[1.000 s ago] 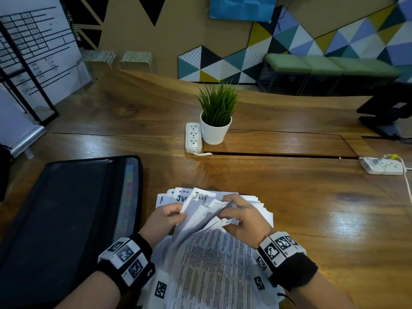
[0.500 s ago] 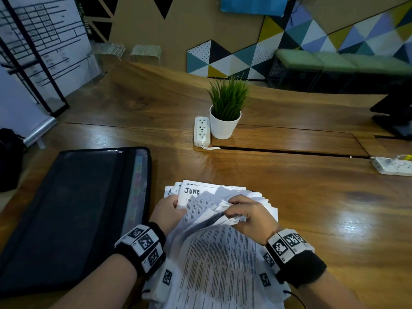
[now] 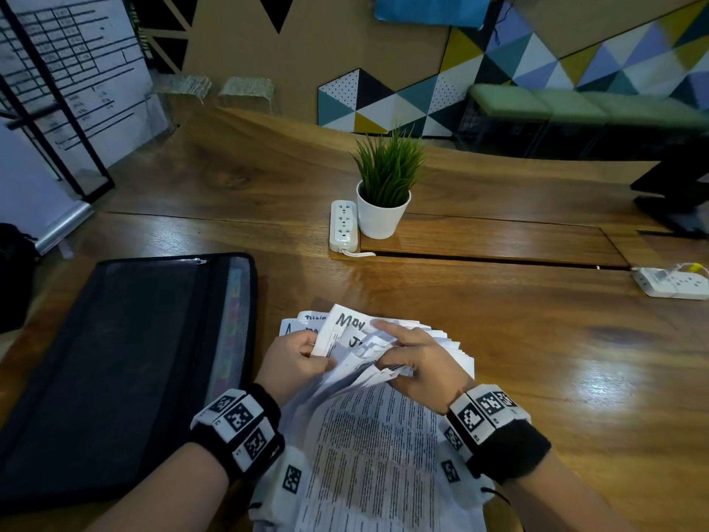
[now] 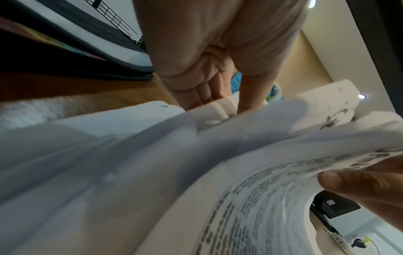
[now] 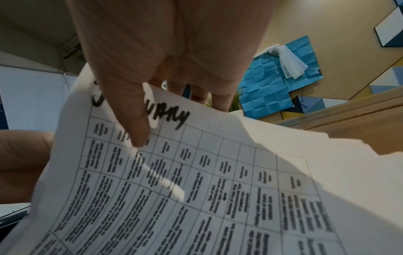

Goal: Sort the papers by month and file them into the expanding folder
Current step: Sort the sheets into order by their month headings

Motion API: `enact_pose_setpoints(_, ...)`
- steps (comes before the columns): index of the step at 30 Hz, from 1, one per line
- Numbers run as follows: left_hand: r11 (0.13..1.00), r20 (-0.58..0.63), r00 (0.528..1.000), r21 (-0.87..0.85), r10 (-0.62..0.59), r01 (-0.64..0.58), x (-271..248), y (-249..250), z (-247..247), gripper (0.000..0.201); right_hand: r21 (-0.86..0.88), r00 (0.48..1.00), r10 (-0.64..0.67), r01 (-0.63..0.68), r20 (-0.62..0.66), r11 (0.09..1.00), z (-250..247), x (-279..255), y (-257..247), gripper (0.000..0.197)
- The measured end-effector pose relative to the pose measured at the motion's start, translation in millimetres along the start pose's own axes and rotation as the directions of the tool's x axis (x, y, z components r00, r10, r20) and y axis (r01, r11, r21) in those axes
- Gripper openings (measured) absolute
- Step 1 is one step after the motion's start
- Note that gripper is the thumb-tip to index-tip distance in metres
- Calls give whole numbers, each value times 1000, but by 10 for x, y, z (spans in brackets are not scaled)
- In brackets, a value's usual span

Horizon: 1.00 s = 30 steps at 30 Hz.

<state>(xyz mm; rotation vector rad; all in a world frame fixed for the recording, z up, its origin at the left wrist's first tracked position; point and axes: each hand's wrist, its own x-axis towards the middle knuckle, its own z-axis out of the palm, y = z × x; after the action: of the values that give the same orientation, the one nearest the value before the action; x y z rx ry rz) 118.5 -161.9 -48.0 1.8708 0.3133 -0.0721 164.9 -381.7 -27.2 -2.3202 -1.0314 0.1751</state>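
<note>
On the table (image 3: 537, 359), both hands grip papers (image 3: 368, 455).

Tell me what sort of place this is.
Probably an office or shared workspace. A long wooden table carries power strips beside a potted plant, a whiteboard with a drawn grid stands at the left, and green benches line a geometric-patterned wall.
</note>
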Motion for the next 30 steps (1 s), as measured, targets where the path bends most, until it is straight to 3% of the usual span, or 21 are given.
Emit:
enact_pose_setpoints(4,999,-10,1000,-40,2,-3,29,-44,-4,5,-22,998,48,-48,37,999,-38,-4,-25,22)
enact_pose_setpoints(7,1000,1,1000,-19,-4,4,61,-107,-66,16,10,999,44,-44,-11,999,-23,-55,6,22)
enact_pose_setpoints(12,997,276,961,73,5,-26,-71,-101,-71,27,-1,999,26,-26,-25,1000,11,-102,71,26)
enact_pose_setpoints(14,999,315,949,54,-20,3,-100,-85,-96,33,21,999,34,-35,25,999,-7,-81,57,26)
enact_pose_setpoints(16,994,322,943,-39,-87,105,-130,-13,-119,24,47,994,82,-86,73,995,-21,-47,45,26)
enact_pose_setpoints(18,976,285,946,-103,-154,190,-131,33,-122,26,29,987,126,-130,104,991,-23,-13,38,26)
enact_pose_setpoints(20,988,79,987,-63,-138,143,-60,-2,-122,15,8,990,100,-102,94,995,-15,11,46,25)
enact_pose_setpoints(22,986,-96,985,77,-141,148,25,-68,-150,8,26,997,61,-62,54,998,-2,16,47,23)
enact_pose_setpoints(25,962,-46,980,186,-193,199,125,-173,-142,9,49,999,32,-31,-25,998,22,-11,61,21)
enact_pose_setpoints(30,981,-52,988,127,-144,149,136,-145,-134,12,45,998,28,-26,-55,999,23,-50,25,25)
